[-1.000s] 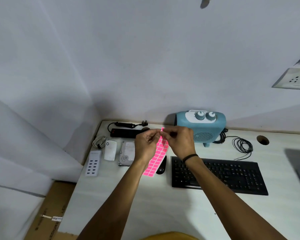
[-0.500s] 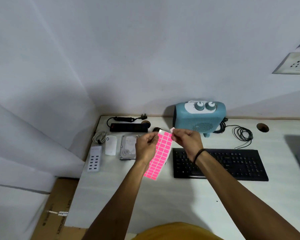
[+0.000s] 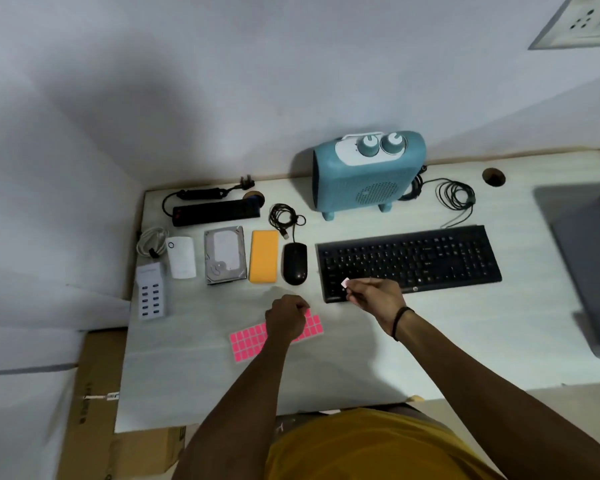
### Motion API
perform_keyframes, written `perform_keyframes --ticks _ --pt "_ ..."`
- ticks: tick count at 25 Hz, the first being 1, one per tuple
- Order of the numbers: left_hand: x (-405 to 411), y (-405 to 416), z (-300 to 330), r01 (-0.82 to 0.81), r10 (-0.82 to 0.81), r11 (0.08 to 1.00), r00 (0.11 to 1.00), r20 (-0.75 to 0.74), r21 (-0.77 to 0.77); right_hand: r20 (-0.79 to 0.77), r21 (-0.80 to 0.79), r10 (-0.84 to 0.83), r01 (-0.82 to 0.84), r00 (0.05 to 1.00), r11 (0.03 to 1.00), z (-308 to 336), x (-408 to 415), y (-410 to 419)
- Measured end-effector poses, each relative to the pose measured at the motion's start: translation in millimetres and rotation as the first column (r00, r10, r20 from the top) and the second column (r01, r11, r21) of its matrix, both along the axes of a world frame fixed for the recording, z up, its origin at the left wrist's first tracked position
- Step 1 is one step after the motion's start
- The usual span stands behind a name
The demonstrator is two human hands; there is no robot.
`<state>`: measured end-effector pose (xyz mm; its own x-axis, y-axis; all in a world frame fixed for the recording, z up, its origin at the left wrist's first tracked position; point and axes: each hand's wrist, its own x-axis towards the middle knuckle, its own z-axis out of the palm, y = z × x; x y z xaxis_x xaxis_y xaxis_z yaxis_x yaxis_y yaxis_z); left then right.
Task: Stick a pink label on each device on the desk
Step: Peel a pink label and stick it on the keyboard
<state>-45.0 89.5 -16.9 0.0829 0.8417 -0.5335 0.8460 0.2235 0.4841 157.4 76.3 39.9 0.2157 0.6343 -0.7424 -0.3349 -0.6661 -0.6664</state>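
The right hand (image 3: 373, 294) pinches one label (image 3: 345, 282) over the keyboard (image 3: 409, 261) at its eight o'clock corner. The left hand (image 3: 286, 318), curled, holds the sheet (image 3: 246, 342) on the desk (image 3: 430, 341). The label may curl and stick to fingers.

A round HP logo marks the black keyboard (image 3: 409, 259).

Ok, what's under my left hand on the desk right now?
The pink label sheet lies flat on the desk under the left hand. The hand covers the sheet's middle, so labels there can't be seen.
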Motion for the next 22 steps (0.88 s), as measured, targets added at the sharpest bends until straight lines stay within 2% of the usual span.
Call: perform_keyframes --ticks 3,5,6,7,8,10,11,12,13,18,22 --pt "2 -5 -9 0.024 -0.024 1.000 0.997 -0.067 0.000 -0.016 -0.031 0.048 -0.048 0.999 0.998 -9 6 -8" --pt "5 -4 -7 -0.013 0.017 0.997 0.998 -0.057 0.072 -0.038 -0.046 0.038 -0.040 0.999 0.998 -11 6 -5" --pt "10 -2 -1 -0.075 0.073 0.991 0.997 0.017 0.108 -0.053 -0.045 0.023 -0.025 0.998 0.999 -9 5 -1" --pt "19 3 12 -0.176 0.158 0.977 0.976 0.152 0.120 -0.075 -0.036 -0.002 -0.001 0.997 0.999 -6 3 5" --pt "30 9 25 -0.302 0.273 0.952 0.910 0.311 0.051 -0.105 -0.024 -0.031 0.029 0.994 0.999 -2 1 11" --pt "56 25 51 -0.464 0.519 0.849 0.648 0.557 -0.252 -0.187 -0.001 -0.079 0.080 0.979 0.997 2 -1 25" --pt "67 33 60 -0.478 0.606 0.789 0.505 0.615 -0.386 -0.223 0.008 -0.096 0.100 0.970 0.995 3 0 33" --pt "75 40 67 -0.476 0.646 0.754 0.412 0.643 -0.452 -0.250 0.014 -0.113 0.121 0.962 0.993 4 2 40" --pt "81 47 69 -0.478 0.654 0.744 0.378 0.655 -0.467 -0.269 0.016 -0.131 0.140 0.954 0.990 4 5 45" --pt "99 67 62 -0.508 0.663 0.738 0.426 0.615 -0.444 -0.273 0.023 -0.106 0.117 0.956 0.993 4 20 61" --pt "107 78 49 -0.531 0.696 0.712 0.453 0.557 -0.459 -0.235 0.049 0.059 -0.049 0.970 0.998 0 45 74"
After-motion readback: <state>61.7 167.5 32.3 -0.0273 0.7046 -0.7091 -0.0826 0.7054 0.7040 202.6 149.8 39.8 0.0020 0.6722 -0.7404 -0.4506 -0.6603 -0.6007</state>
